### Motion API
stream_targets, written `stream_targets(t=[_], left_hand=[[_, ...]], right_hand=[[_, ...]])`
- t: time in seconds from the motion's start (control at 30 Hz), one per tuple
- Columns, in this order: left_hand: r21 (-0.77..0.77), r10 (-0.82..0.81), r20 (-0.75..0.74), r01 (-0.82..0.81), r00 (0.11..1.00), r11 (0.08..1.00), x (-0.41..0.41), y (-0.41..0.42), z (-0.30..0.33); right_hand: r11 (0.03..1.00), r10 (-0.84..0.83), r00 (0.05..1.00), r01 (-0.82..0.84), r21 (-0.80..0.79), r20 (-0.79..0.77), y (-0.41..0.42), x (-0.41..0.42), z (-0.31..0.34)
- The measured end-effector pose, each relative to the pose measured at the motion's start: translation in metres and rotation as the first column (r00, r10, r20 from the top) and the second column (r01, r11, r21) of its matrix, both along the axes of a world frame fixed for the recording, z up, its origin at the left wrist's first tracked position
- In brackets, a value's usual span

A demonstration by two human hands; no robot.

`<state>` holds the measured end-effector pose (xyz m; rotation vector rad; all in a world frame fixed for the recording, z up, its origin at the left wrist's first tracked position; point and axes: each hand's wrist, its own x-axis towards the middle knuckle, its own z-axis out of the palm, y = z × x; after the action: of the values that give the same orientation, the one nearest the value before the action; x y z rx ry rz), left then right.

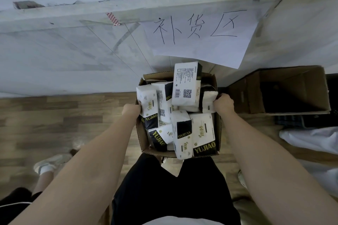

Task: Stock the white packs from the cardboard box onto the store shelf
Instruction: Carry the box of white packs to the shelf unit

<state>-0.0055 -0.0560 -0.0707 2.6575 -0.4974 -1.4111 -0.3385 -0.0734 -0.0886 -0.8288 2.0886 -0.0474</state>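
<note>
Both arms reach down, left hand (132,110) and right hand (224,103) gripping the cardboard box (218,129) sides.

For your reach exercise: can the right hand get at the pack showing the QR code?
Probably yes. The QR-code pack lies uncovered on top of the heap, just beside the right hand, which would first have to release the box's edge.

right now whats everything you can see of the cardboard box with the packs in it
The cardboard box is brown corrugated card, open at the top, flaps up, and crammed with jumbled white packs with black ends; one sticks up above the rim. The left hand grips its left edge and the right hand its right edge. It sits in front of the person's legs, above the wood-look floor, beside an empty box.
</note>
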Motion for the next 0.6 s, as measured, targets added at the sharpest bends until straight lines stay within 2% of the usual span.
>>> stream_targets(t=[0.2,0.37,0.5,0.6], left_hand=[[0.011,0.000,-0.055,0.001,0.998,1.000,-0.006,-0.004,-0.011],[0.024,-0.130,-0.057,0.131,0.990,0.991,-0.008,0.004,-0.011],[-0.005,-0.156,-0.059,0.156,0.986,0.988,-0.004,0.023,-0.004],[-0.035,-0.229,-0.014,0.229,0.973,0.973,-0.007,0.033,0.012]], right_hand=[[0.988,-0.122,0.990,0.114,0.102,0.076,0.018,-0.001,-0.013],[0.995,-0.023,0.993,0.011,0.101,0.117,0.023,-0.001,-0.005],[0.987,0.074,0.988,-0.092,0.133,0.135,0.041,-0.011,0.004],[0.987,0.070,0.989,-0.088,0.134,0.129,0.064,-0.015,0.013]])
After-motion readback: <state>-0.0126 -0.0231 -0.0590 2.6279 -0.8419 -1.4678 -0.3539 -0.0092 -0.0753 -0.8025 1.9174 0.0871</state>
